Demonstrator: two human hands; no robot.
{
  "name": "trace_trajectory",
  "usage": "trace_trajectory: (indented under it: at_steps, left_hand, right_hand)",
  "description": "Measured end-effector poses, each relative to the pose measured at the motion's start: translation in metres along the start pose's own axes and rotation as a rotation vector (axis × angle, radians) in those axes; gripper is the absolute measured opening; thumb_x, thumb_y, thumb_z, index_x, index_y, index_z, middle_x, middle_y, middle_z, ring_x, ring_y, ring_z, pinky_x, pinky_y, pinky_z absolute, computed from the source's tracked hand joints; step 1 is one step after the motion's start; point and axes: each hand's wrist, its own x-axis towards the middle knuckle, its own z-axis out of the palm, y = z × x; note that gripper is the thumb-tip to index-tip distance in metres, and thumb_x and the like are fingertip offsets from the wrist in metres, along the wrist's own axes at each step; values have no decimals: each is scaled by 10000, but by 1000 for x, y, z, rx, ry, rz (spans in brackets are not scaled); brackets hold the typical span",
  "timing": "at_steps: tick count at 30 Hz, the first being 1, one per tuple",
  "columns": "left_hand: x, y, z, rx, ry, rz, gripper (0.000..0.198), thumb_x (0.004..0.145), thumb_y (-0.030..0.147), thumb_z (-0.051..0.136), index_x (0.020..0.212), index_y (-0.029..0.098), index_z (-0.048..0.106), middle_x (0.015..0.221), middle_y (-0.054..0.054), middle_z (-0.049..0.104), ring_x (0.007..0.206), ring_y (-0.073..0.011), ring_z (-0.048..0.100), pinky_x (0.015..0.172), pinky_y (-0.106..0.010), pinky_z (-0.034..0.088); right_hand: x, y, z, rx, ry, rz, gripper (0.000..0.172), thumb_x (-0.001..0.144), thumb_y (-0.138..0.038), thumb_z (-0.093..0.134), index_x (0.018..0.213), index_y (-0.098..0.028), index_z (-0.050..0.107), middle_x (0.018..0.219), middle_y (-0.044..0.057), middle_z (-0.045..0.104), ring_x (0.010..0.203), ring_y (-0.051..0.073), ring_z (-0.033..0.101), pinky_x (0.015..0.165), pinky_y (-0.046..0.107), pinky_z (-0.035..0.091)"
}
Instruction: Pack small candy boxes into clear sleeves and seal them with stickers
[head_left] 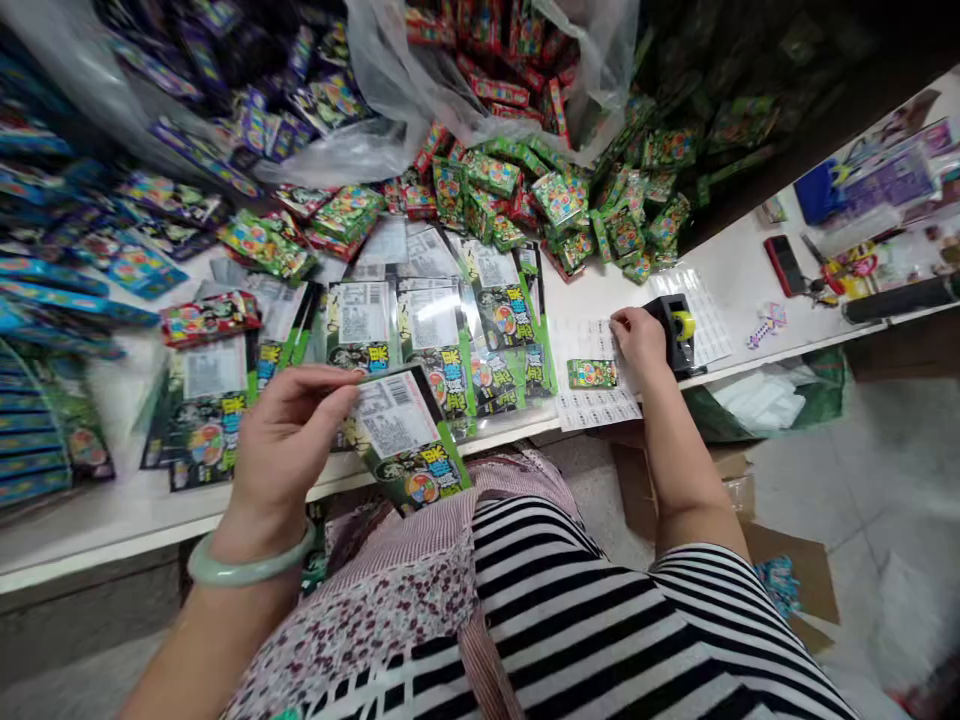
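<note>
My left hand (289, 435) pinches a flat black-and-green packet (405, 440) by its upper left corner, label side up, just off the front edge of the white table (112, 515). A pale green bangle sits on that wrist. My right hand (637, 340) rests fingers-down on a white sticker sheet (592, 405) at the table's right part. It lies beside a black tape dispenser (675, 330) with a yellow roll. A small green box (591, 373) lies on the sheet just left of that hand.
Rows of similar flat packets (435, 330) cover the table's middle. Heaps of small green and red boxes (540, 195) and clear plastic bags (450, 90) fill the back. Blue and purple boxes (45, 270) pile at the left. A red phone (784, 265) lies far right; cardboard lies on the floor.
</note>
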Motion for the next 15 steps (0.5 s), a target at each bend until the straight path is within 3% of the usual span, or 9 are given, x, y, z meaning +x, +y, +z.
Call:
trace_trajectory:
  at_steps: [9, 15]
  left_hand:
    - [0, -5, -4, -3, -6, 14, 127, 706, 161, 759, 824, 207, 749, 853, -4, 756, 797, -94, 705, 687, -168, 551]
    - [-1, -6, -6, 2, -4, 16, 123, 726, 152, 753, 837, 204, 742, 874, -6, 758, 818, -100, 702, 695, -184, 545]
  right_hand:
    - [-10, -1, 2, -38, 37, -59, 239, 939, -275, 541, 974, -190, 762, 1092, 140, 718, 1043, 296, 549, 930, 411, 447]
    - [-14, 0, 2, 17, 28, -40, 237, 932, -256, 521, 972, -176, 740, 1032, 152, 733, 1003, 302, 566, 931, 433, 437]
